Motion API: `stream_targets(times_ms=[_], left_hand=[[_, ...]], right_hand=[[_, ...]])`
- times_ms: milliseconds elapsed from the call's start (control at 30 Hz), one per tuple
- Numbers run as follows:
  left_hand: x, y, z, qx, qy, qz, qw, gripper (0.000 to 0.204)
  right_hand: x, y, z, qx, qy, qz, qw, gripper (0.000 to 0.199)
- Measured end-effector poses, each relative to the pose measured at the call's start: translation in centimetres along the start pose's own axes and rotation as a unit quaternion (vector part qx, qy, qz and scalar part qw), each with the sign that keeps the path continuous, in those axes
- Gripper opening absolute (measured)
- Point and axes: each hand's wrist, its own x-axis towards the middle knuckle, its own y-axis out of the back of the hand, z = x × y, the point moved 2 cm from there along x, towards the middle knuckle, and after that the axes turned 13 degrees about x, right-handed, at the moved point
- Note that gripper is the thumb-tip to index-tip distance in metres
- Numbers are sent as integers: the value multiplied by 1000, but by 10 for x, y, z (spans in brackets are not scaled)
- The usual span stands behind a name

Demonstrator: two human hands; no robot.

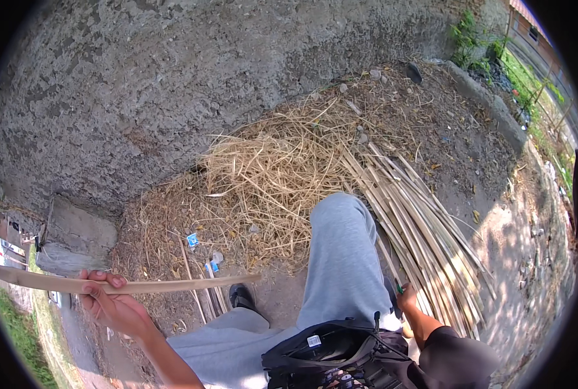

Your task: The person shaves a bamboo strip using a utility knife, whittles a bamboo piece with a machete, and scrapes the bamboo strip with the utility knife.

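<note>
My left hand (112, 303) grips a long flat bamboo strip (172, 284) that runs across the lower left, from the left rim to near my raised knee. My right hand (406, 297) is low beside my right leg, closed around a small green-handled tool (398, 286), right at the near end of a pile of split bamboo strips (425, 220) lying on the ground. My grey-trousered leg (341, 259) rises between the two hands. A heap of dry straw-like shavings (269, 175) lies beyond the knee.
A rough grey concrete wall (172, 84) fills the upper left. Several cut strips and blue scraps (201, 262) lie near my black shoe (242, 297). A black bag (331, 356) sits on my lap. Bare earth, a stone kerb (490, 107) and weeds are at right.
</note>
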Motion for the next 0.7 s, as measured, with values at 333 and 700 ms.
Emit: stream_targets(times_ms=[333, 700], left_hand=[[-78, -19, -67, -20, 126, -23, 992, 29], [-98, -25, -86, 11, 160, -100, 982, 27]], right_hand=[[19, -45, -18, -25, 108, -170, 979, 21], [56, -66, -102, -120, 103, -122, 980, 22]])
